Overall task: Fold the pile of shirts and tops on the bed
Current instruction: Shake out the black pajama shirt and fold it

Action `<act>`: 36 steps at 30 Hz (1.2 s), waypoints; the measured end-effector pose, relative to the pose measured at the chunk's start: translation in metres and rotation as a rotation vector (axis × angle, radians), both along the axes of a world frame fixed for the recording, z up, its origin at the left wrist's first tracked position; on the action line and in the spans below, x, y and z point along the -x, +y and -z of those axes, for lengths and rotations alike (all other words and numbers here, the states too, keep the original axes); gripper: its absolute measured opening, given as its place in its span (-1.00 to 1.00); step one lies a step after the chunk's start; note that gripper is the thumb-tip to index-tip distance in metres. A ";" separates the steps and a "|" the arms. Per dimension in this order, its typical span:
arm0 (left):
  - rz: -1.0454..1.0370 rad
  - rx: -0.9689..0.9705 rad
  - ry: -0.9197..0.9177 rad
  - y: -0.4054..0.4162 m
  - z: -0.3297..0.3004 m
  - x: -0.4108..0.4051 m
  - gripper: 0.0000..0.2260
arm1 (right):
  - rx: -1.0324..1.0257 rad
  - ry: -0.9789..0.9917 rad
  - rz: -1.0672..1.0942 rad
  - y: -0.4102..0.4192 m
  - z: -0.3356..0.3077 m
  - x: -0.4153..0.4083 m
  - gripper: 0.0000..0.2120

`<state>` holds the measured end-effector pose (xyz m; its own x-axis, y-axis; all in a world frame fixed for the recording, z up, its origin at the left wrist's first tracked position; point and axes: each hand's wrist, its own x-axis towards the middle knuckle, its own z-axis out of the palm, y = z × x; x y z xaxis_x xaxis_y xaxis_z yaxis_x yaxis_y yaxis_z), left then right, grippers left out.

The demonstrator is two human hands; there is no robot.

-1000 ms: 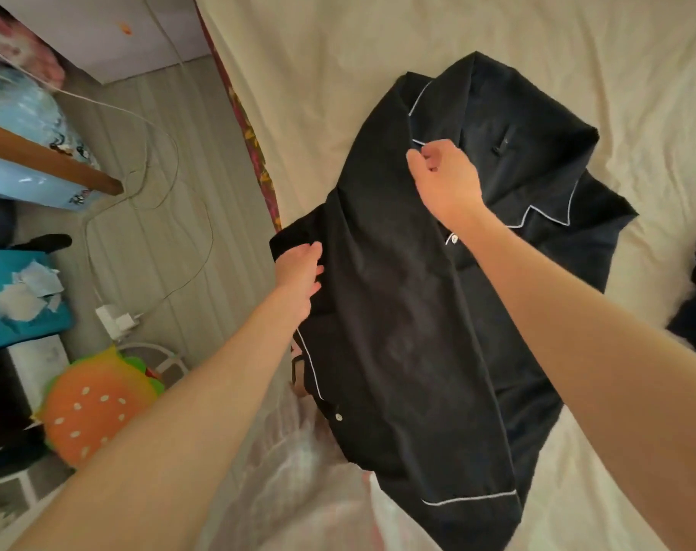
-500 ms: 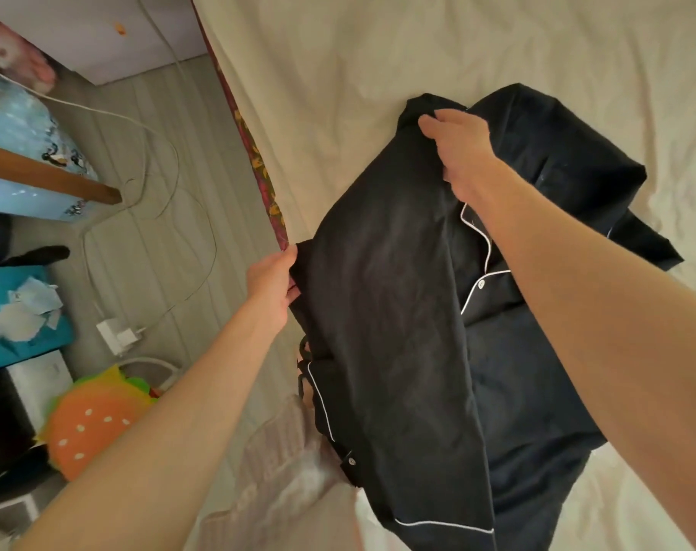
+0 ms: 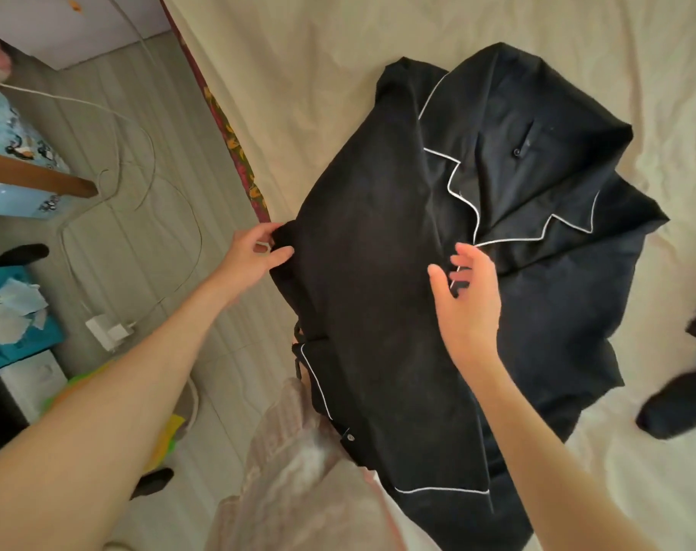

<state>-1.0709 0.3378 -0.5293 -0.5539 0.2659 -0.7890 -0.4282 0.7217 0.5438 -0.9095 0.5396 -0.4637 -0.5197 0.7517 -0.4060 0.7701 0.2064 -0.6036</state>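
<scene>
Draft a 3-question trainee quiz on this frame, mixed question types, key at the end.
1. True or false: the right hand grips the collar of the black pyjama shirt.
2. Multiple choice: the left hand holds the shirt at A) its collar, B) its left side edge by the bed's edge, C) its chest pocket.
3. Fill in: the piping along the shirt's collar is ____.

Key: 1 false, its fingers are spread and hold nothing; 2 B; 3 white.
</scene>
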 end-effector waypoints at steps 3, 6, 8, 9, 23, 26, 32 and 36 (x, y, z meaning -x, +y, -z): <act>0.037 0.053 0.010 0.004 -0.001 -0.009 -0.58 | -0.021 -0.229 -0.017 -0.013 0.000 -0.070 -0.63; 0.067 0.092 0.022 0.007 -0.002 -0.014 -0.61 | 0.050 -0.466 -0.080 -0.013 0.000 -0.113 -0.72; 0.066 0.111 0.048 0.008 0.000 -0.015 -0.60 | 0.071 -0.630 -0.224 -0.008 -0.001 -0.124 -0.78; 0.055 0.112 0.065 0.008 0.001 -0.016 -0.60 | 0.059 -0.683 -0.262 -0.004 -0.003 -0.125 -0.70; 0.151 0.098 -0.079 -0.023 0.027 -0.038 -0.58 | -0.481 -0.297 -0.408 -0.044 0.008 -0.101 -0.53; 0.254 0.126 -0.156 -0.037 0.030 -0.051 -0.62 | -0.403 -0.351 -0.504 -0.068 0.025 -0.103 -0.46; 0.262 0.127 -0.102 -0.074 0.029 -0.079 -0.71 | -0.359 -0.427 -0.483 -0.079 0.033 -0.123 -0.41; 0.056 0.034 -0.058 -0.089 0.020 -0.097 -0.79 | -0.382 -0.416 -0.493 -0.082 0.031 -0.131 -0.43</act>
<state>-0.9741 0.2491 -0.5493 -0.4925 0.2679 -0.8280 -0.4167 0.7627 0.4946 -0.7788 0.4579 -0.4951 -0.6932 0.5995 -0.4002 0.6833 0.7233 -0.1000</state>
